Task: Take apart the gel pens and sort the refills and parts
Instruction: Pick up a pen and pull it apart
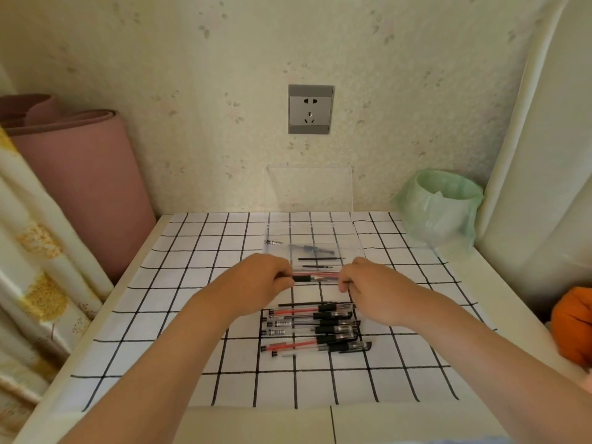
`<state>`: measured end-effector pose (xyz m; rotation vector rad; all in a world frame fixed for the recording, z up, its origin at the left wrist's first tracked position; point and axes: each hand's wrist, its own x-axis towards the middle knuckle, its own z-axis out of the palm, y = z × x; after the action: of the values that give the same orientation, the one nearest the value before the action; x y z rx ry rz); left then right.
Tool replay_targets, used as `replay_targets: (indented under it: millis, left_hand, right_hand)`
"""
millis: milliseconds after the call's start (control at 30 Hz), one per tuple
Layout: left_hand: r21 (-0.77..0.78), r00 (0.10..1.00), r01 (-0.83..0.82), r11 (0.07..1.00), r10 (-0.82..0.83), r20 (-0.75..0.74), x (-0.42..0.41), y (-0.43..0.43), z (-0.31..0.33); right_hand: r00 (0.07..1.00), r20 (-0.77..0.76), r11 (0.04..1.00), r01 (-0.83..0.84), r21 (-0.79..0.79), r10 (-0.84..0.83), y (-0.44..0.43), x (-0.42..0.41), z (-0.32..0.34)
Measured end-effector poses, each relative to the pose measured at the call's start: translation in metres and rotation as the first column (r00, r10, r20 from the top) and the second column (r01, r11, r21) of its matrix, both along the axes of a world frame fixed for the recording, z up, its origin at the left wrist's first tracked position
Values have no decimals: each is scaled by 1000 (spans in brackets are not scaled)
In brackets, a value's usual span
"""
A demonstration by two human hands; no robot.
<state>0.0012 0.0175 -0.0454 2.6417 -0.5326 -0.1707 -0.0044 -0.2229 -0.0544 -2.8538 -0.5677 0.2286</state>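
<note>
A red gel pen (315,277) with a black grip is held level between both hands above the checked cloth. My left hand (262,280) grips its left end and my right hand (368,283) pinches its right end. Just behind it stands a clear plastic box (278,248) with a blue-black pen part (312,250) and two thin black refills (320,259) inside. A small metal tip piece (273,242) lies at the box's left edge. In front of my hands lies a pile of several whole gel pens (314,328), red and black.
The white table carries a black-grid cloth (192,283). A bin lined with a green bag (440,206) stands at the back right. A pink rolled mat (83,187) leans at the left, an orange object (573,325) sits at the right edge, and a wall socket (310,109) is behind.
</note>
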Motion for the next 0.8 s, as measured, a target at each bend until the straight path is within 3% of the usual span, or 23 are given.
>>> replay_targets:
  millis: [433, 633, 800]
  left_hand:
    - [-9, 1000, -23, 1000, 22, -8, 2, 10, 2]
    - [-6, 1000, -5, 1000, 5, -10, 0, 6, 2]
    - [-26, 1000, 16, 1000, -16, -7, -1, 0, 1]
  right_hand:
    - [988, 155, 990, 16, -138, 6, -14, 0, -9]
    - [985, 174, 996, -7, -88, 22, -10, 1, 0]
    - [963, 263, 994, -83, 77, 60, 8, -2, 13]
